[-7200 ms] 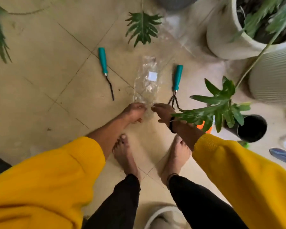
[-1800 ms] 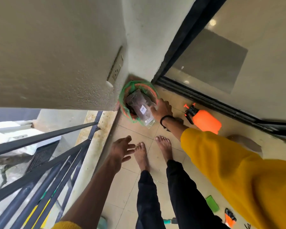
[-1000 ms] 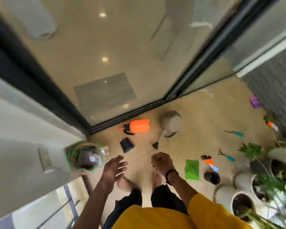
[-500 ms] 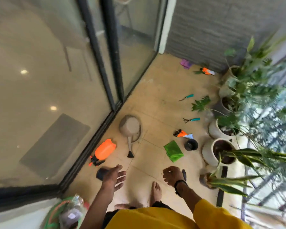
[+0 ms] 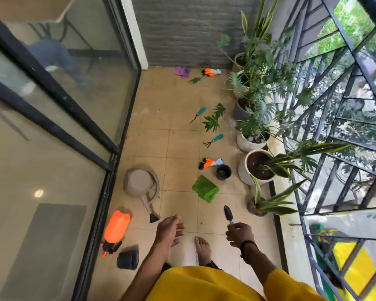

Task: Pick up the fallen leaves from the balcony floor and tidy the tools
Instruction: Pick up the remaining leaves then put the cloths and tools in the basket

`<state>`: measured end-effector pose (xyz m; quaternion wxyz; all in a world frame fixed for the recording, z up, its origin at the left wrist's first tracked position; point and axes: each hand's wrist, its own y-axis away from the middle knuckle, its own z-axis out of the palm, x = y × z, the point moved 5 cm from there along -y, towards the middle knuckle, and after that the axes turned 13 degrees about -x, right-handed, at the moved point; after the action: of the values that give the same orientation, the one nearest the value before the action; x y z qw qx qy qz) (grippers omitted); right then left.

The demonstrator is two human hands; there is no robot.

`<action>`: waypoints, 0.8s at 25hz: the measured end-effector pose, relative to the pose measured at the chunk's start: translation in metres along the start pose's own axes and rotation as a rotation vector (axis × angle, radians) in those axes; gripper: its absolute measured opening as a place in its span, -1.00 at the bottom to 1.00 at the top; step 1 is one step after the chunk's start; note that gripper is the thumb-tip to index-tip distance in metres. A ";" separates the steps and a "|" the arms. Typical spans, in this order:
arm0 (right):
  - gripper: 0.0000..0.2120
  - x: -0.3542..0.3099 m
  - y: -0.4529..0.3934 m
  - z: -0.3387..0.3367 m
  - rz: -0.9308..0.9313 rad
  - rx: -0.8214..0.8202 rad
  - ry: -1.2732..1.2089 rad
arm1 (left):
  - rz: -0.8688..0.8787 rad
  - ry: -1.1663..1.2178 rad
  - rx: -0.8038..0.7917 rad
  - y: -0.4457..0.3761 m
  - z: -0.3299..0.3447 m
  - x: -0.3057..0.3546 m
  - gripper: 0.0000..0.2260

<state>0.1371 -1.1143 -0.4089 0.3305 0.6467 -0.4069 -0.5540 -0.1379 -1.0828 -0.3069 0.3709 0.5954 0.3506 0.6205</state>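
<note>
Your right hand [image 5: 239, 233] grips a small trowel [image 5: 228, 214] with a dark pointed blade. Your left hand [image 5: 169, 230] hangs loose, holding nothing. Jagged green leaves [image 5: 214, 117] lie far ahead on the smooth tan tile floor [image 5: 178, 140], between two teal-handled tools [image 5: 197, 114].

A green cloth [image 5: 205, 188] lies on the floor ahead of the hands. Potted plants [image 5: 257, 135] stand in a row off to the right, by the black railing [image 5: 343, 118]. Glass doors [image 5: 59, 109] are left.
</note>
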 end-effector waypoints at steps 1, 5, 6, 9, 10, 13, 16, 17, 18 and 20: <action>-0.89 0.000 0.002 0.000 0.005 0.004 -0.002 | -0.004 -0.008 -0.009 -0.003 0.004 0.003 -0.84; -0.89 0.008 0.009 0.010 0.040 0.060 -0.071 | -0.061 -0.100 -0.065 -0.025 0.008 0.007 -0.85; -0.88 0.006 0.011 0.013 0.039 0.077 -0.082 | -0.071 -0.122 -0.086 -0.029 0.006 0.008 -0.85; -0.88 -0.002 0.017 0.028 0.035 0.120 -0.129 | -0.062 -0.191 -0.143 -0.039 -0.009 0.015 -0.86; -0.87 -0.006 0.019 0.037 0.033 0.118 -0.135 | -0.053 -0.199 -0.158 -0.044 -0.018 0.018 -0.87; -0.85 -0.023 0.018 0.063 0.034 0.106 -0.084 | -0.042 -0.188 -0.170 -0.062 -0.050 0.028 -0.88; -0.89 -0.051 0.020 0.084 0.013 0.087 0.004 | -0.050 -0.209 -0.171 -0.084 -0.073 0.034 -0.89; -0.90 -0.061 0.020 0.087 0.000 0.085 0.006 | -0.052 -0.227 -0.167 -0.092 -0.076 0.035 -0.89; -0.90 -0.070 0.019 0.088 -0.016 0.082 -0.002 | -0.057 -0.234 -0.161 -0.099 -0.076 0.038 -0.89; -0.90 -0.082 0.011 0.089 -0.030 0.083 -0.030 | -0.075 -0.258 -0.149 -0.115 -0.070 0.045 -0.90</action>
<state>0.0435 -1.0436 -0.3775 0.2888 0.6577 -0.4246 -0.5512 -0.2038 -0.9883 -0.3894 0.4790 0.6274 0.2748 0.5491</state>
